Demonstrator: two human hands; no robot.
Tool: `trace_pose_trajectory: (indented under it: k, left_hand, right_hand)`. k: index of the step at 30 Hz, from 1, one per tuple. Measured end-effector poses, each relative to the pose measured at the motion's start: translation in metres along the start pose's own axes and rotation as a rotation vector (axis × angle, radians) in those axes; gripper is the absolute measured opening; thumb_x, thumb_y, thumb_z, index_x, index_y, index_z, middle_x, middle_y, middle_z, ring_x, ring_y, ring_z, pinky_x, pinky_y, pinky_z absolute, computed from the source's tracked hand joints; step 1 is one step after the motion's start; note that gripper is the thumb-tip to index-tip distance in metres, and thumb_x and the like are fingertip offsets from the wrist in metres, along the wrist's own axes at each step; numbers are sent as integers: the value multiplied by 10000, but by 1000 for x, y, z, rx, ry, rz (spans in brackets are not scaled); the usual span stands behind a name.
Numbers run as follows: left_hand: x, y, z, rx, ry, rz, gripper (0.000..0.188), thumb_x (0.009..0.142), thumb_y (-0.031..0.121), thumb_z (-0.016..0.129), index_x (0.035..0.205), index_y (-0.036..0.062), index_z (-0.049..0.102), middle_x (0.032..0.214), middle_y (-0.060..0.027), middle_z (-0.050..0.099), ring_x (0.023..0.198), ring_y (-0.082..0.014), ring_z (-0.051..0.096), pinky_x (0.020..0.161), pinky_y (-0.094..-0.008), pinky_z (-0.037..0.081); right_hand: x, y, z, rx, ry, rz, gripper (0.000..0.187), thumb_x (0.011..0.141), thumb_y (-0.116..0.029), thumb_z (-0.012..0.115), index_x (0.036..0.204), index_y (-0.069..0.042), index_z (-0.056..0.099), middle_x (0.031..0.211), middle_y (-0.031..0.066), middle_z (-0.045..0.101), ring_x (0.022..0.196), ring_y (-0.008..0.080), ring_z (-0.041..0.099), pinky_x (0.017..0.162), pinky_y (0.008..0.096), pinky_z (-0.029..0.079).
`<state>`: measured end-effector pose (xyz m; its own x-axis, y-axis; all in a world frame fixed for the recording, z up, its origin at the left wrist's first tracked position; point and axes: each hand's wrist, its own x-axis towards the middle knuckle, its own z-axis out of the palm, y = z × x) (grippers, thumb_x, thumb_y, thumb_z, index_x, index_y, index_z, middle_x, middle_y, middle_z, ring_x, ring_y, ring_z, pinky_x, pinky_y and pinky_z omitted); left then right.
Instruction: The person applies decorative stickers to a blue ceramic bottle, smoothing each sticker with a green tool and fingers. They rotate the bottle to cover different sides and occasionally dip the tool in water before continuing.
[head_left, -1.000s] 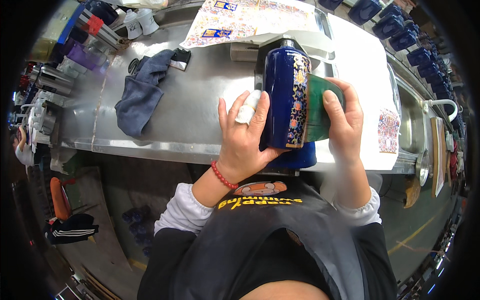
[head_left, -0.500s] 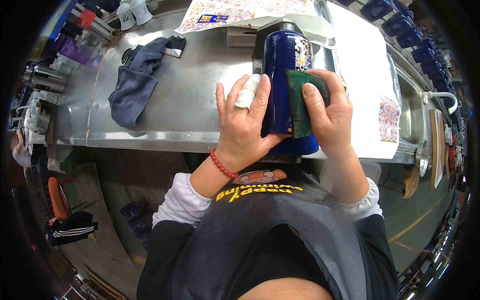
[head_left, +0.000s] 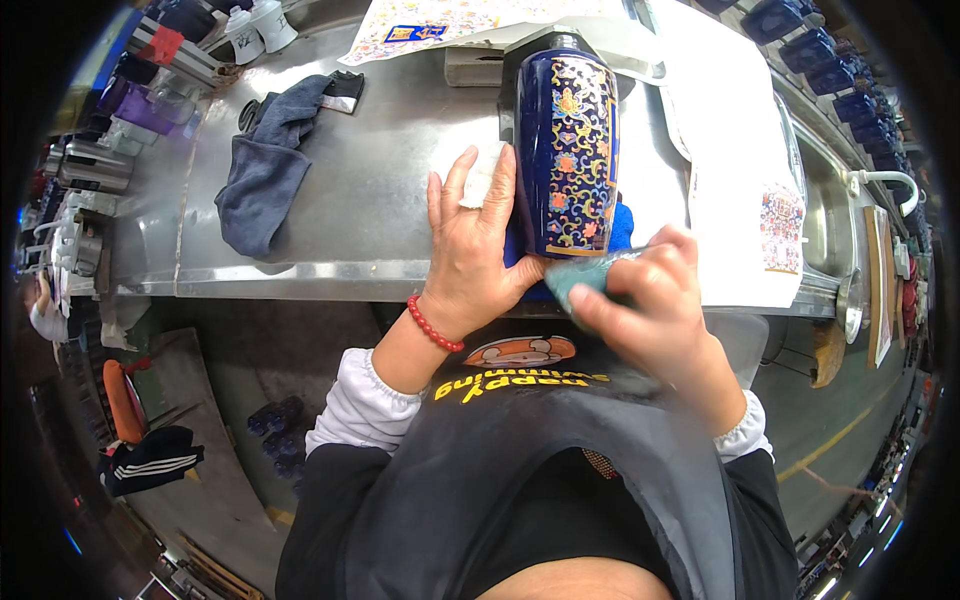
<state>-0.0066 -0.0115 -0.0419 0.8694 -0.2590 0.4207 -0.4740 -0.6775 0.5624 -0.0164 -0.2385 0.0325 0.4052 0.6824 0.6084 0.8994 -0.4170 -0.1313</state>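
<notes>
Because the head view looks down over both forearms, the bottle (head_left: 568, 160) shows lying on its side at the bench (head_left: 370, 210), its long axis running straight away from the person, neck far, base near. The right hand (head_left: 652, 290) is clenched around a scraper (head_left: 588, 277) just off the base, so the body lies up and slightly left from that grip; blur hides whether the scraper's edge touches. The left hand (head_left: 470, 225) lies along the bottle's left flank, thumb by the base, fingers stretched out rather than wrapped around it; it is the nearer to that flank. The bottle is glossy dark blue, round-shouldered, banded with multicoloured floral scrolls edged in gold. The scraper is a flat, green, translucent-looking piece, the bench brushed metal, the cloth (head_left: 265, 185) soft, grey-blue and crumpled, the paper (head_left: 735, 200) smooth and white.
</notes>
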Motion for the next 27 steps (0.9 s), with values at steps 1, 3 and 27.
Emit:
trace_pose_trajectory:
  k: [1,3,27]
  left_hand:
    - [-1,-1,-1,-11,-8,-1,1116,837,660,688,1576,-62,267,1169,-182,694,1444,-464,315,1157,-687,117]
    - [0,-5,-3,-74,-56,7,1093,867,658,661,1567,-83,267,1235,-216,659,1440,-470,319,1170,-655,126]
    - [0,16,-8,105,-59,42,1172,915,691,575,1571,-124,48,1437,-274,546,1367,-448,497,1187,-669,44]
  right_hand:
    - [-3,0,0,60,13,78,332,637,-120,766,969,-137,753,871,-7,573,711,183,533,757,392,393]
    - [-7,2,-1,161,61,121,346,618,-119,772,962,-135,753,870,-6,566,702,185,524,760,390,396]
    - [-26,39,10,294,266,503,335,666,-46,818,987,-117,755,854,19,589,744,195,556,723,376,405]
